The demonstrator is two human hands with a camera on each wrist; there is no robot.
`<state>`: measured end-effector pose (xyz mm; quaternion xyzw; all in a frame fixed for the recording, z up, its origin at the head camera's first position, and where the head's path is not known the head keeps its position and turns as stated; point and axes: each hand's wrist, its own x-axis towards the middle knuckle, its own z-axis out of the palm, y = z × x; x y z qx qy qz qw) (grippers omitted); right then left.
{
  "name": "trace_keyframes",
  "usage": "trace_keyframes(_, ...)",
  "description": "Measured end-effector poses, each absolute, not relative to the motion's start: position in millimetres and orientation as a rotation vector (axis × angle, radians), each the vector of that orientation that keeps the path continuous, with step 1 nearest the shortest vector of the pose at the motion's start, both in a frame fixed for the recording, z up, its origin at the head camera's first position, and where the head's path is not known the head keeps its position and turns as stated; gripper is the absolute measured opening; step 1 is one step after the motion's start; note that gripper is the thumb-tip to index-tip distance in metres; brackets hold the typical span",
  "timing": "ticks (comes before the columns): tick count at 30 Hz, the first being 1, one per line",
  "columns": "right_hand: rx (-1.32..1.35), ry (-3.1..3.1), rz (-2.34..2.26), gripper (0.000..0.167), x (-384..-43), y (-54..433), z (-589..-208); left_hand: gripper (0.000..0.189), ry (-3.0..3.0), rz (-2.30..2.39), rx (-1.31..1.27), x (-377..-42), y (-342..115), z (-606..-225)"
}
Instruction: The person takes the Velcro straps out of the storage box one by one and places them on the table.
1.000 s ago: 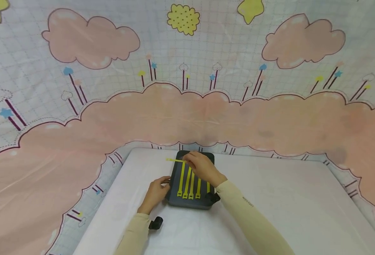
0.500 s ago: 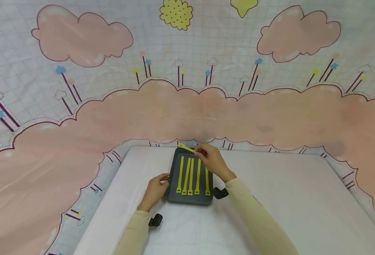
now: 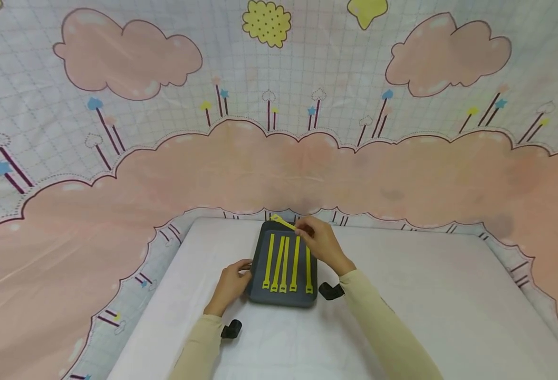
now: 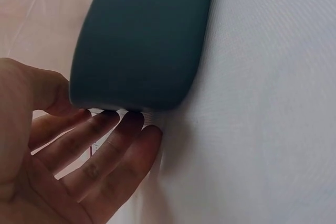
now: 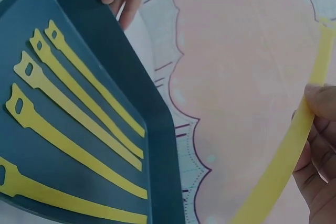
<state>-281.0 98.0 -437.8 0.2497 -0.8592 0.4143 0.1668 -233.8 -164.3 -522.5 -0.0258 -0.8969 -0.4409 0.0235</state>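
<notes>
My right hand [image 3: 320,240] pinches a yellow hook-and-loop cable tie [image 5: 283,166] between thumb and fingers, above the far right part of a dark blue-grey tray [image 3: 282,301]. In the head view its slotted end points to the far left; the right wrist view shows the strap hanging down. Several more yellow cable ties [image 3: 285,269] lie side by side in the tray, slotted heads toward the near edge. My left hand [image 3: 230,285] holds the tray's left wall, thumb at the rim and fingers against the outer side [image 4: 142,40].
The tray stands on a white-covered table [image 3: 402,295], near its far edge. Behind hangs a curtain [image 3: 279,169] printed with clouds and stars. Each wrist carries a small black camera mount [image 3: 232,329].
The right hand has moved from over the tray's far middle to the right, carrying the cable tie, whose free end now tilts away to the far left. The left hand stays at the tray.
</notes>
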Motion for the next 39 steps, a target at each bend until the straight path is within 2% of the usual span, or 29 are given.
trace_keyframes(8,0.481,-2.420,1.393,0.015,-285.7,113.9,-445.1,0.038,-2.753,-1.397,-0.072,-234.9,-162.8,-520.8)
trace_keyframes(22,-0.017,-2.226,2.041,0.020,-287.6,151.3,-460.3,0.038,-2.752,-1.415,-0.084,-235.3,-161.9,-518.1)
trace_keyframes(39,-0.232,-2.292,2.230,0.021,-295.0,167.5,-493.9,0.038,-2.765,-1.398,-0.058,-236.3,-162.2,-521.2)
